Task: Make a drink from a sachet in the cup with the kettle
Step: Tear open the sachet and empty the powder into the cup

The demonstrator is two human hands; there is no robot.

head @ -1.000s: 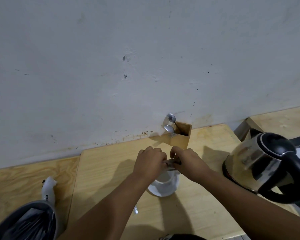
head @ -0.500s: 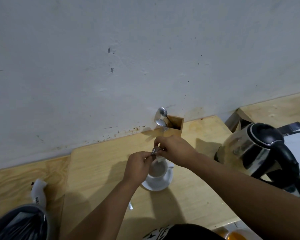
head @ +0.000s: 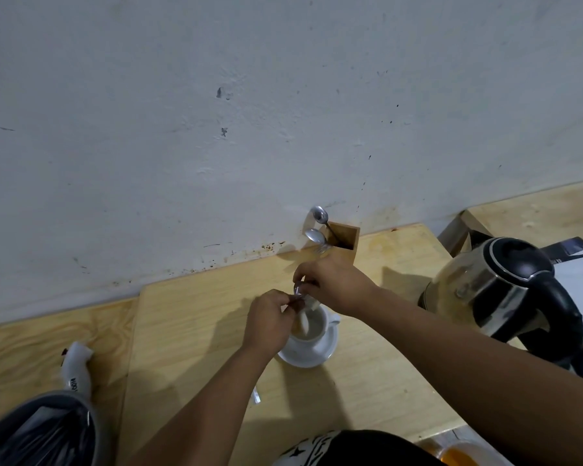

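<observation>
A white cup [head: 312, 329] stands on a white saucer [head: 320, 353] in the middle of the wooden table [head: 189, 317]. Both hands meet just above the cup's rim. My left hand [head: 266, 319] and my right hand [head: 334, 285] pinch a small silvery sachet [head: 299, 294] between their fingertips. A pale stream or strip hangs from the sachet down into the cup. The steel kettle [head: 495, 290] with a black lid and handle stands to the right, apart from the cup.
A wooden holder [head: 345, 238] with spoons [head: 318, 216] stands against the white wall behind the cup. A dark bin with a liner [head: 37, 432] and a white object [head: 76, 368] sit at the lower left. A small scrap [head: 256, 396] lies on the table near my left forearm.
The hands have risen from covering the cup to just above its rim, so the cup's inside shows. The sachet is now tipped over the cup.
</observation>
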